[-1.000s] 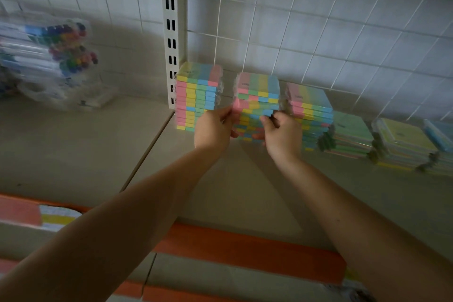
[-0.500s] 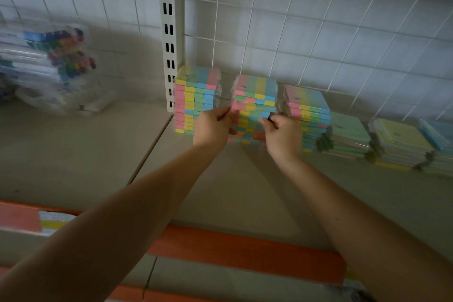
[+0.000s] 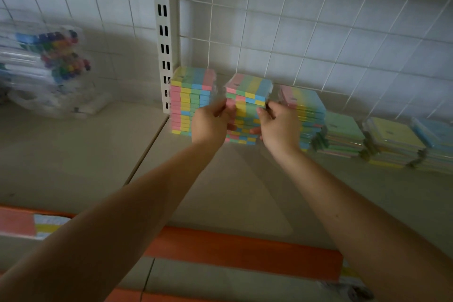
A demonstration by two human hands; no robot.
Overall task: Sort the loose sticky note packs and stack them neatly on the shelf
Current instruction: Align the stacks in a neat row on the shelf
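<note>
Both hands hold the middle stack of sticky note packs (image 3: 247,108), which stands on the shelf (image 3: 245,191) against the tiled back wall, just right of the white slotted upright (image 3: 163,39). The left hand (image 3: 210,124) grips the stack's left side with fingers curled round its edge, and the right hand (image 3: 278,125) grips the right side the same way, thumb toward the front. The packs in this stack show pink, green, yellow and blue strips and sit a little unevenly. Just beside it, nearer the upright, stands a taller, tidier multicolour stack (image 3: 192,100), almost touching the upright's foot. On the far side from the upright comes a third striped stack (image 3: 306,115), then lower piles of green packs (image 3: 343,135), yellow packs (image 3: 392,142) and blue packs (image 3: 436,137) in a row along the wall. Well to the left of the upright lies a clear bag of coloured markers (image 3: 51,68), blurred. An orange strip (image 3: 242,250) runs along the shelf's front edge.
</note>
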